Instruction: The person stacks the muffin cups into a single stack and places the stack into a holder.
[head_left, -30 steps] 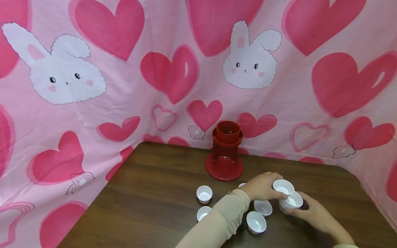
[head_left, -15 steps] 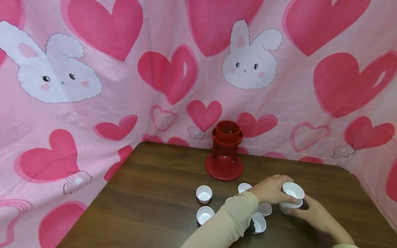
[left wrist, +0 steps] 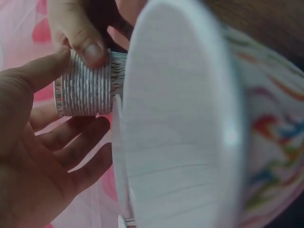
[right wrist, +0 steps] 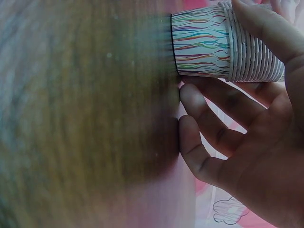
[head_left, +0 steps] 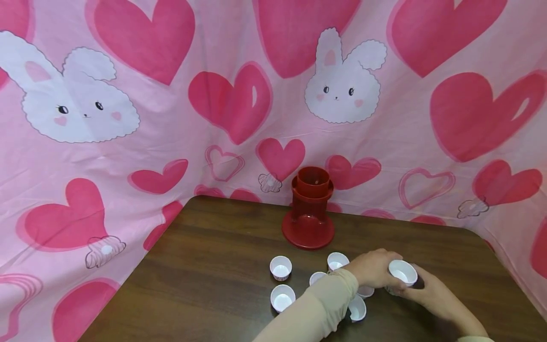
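A stack of white paper baking cups point(head_left: 402, 271) stands on the right part of the table, held between both hands. My left hand point(head_left: 375, 270) reaches across from the left and grips the stack near its top cup. From the right side my right hand point(head_left: 431, 290) grips the same stack, its thumb over the rims. Many nested rims of the stack point(left wrist: 88, 90) show in the left wrist view, between the two hands. The right wrist view shows the bottom cup's wavy coloured lines point(right wrist: 202, 45) down at the tabletop.
Several loose white cups stand left of the hands, among them one cup point(head_left: 280, 267) and another nearer cup point(head_left: 283, 297); my left sleeve point(head_left: 312, 304) partly covers some. A red plastic stand point(head_left: 308, 209) is at the back of the brown table point(head_left: 205, 285). Pink heart-print cloth point(head_left: 239, 42) hangs behind.
The cup in my left hand has moved right and down onto the stack, and now sits nested in it. The right hand has kept its place around the stack.
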{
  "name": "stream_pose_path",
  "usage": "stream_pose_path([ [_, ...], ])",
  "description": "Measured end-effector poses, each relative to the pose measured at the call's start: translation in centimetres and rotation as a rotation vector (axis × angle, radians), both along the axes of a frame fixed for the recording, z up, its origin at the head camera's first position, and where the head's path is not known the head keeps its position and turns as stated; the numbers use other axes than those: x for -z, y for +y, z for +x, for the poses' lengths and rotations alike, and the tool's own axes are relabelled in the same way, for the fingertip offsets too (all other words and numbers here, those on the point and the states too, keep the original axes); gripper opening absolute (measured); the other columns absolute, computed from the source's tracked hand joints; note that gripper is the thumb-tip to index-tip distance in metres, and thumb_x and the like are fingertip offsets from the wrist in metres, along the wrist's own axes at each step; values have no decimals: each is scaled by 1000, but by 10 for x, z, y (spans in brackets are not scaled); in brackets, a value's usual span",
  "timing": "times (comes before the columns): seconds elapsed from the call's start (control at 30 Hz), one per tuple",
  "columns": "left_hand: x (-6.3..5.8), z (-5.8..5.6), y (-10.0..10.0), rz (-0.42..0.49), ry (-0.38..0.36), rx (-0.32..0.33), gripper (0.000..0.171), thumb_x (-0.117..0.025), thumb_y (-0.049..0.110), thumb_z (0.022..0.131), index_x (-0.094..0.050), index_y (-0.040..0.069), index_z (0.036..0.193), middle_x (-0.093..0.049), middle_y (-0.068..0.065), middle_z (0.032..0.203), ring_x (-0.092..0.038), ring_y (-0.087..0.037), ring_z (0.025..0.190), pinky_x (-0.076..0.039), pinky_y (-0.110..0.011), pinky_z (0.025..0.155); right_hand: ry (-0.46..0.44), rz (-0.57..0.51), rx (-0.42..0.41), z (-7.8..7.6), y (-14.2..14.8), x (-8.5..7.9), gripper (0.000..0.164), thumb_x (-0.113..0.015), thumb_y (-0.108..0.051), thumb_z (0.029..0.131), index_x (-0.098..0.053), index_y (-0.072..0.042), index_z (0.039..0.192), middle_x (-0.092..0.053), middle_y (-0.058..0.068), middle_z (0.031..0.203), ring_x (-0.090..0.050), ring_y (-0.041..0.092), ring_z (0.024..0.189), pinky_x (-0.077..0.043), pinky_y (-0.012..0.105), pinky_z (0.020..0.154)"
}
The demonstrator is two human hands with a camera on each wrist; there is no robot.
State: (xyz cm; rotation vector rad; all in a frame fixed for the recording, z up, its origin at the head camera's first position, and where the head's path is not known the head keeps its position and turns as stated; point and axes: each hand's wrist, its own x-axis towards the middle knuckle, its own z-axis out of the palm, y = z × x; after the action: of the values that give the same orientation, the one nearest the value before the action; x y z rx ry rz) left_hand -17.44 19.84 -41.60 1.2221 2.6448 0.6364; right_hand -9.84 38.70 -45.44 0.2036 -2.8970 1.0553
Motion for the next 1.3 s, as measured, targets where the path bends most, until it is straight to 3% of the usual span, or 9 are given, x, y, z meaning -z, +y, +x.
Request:
stream_pose_path([
  [0.17,0,1,-3,-30,-14,-19,58,-73,51,90,-58,33,142,-62,19,115,-54,6,98,-41,-14,79,-7,-39,-13,-2,-2,-1,53,-82,-22,85,-59,0,128,-65,6,111,-57,6,93,-48,27,76],
  [0.4,-7,8,-4,-143,18,-48,63,-71,48,92,-49,34,150,-62,16,124,-55,3,108,-45,-18,86,4,-31,-10,0,-3,1,56,-82,-21,85,-57,3,130,-65,7,109,-55,5,92,-48,28,75],
  [0.57,-17,13,-10,-194,27,-47,54,-76,49,86,-61,31,134,-62,17,110,-55,0,99,-45,-23,81,-27,5,10,1,-3,-1,59,-81,-24,86,-56,3,132,-65,10,113,-55,8,95,-47,31,77],
  [0.63,-24,15,-14,-215,37,-30,44,-75,53,85,-66,32,122,-61,17,100,-54,-1,91,-44,-25,77,-35,10,12,1,-3,-2,59,-81,-25,87,-55,3,133,-65,9,112,-56,8,94,-47,31,77],
  [0.7,-31,16,-22,-224,41,5,42,-72,55,87,-69,31,121,-61,18,99,-54,0,91,-44,-24,78,-44,10,11,1,-3,-3,59,-80,-25,88,-55,4,133,-65,9,112,-56,9,94,-48,32,76],
  [0.8,-45,16,-39,-178,9,106,45,-67,52,93,-67,28,130,-63,18,110,-56,3,99,-43,-17,85,-52,10,12,0,-4,-4,60,-80,-27,88,-55,3,133,-66,10,113,-56,9,94,-48,32,77],
  [0.93,-62,18,-70,-36,-77,216,44,-62,43,99,-62,23,139,-63,17,123,-53,10,107,-39,-9,91,-59,-7,9,-1,-5,-4,62,-80,-28,87,-54,4,134,-66,14,116,-58,11,97,-48,34,80],
  [1.17,-79,27,-136,139,-119,226,27,-61,29,102,-69,25,127,-64,22,116,-53,13,100,-41,-8,86,-107,-12,40,-1,-7,-5,69,-81,-31,87,-51,8,135,-66,15,115,-59,28,102,-48,52,85],
  [1.3,-78,29,-168,248,-215,220,22,-64,21,101,-72,19,121,-66,19,98,-58,8,83,-48,-13,77,-87,11,52,0,-6,-5,71,-82,-32,85,-51,9,135,-66,17,114,-59,33,103,-46,56,86],
])
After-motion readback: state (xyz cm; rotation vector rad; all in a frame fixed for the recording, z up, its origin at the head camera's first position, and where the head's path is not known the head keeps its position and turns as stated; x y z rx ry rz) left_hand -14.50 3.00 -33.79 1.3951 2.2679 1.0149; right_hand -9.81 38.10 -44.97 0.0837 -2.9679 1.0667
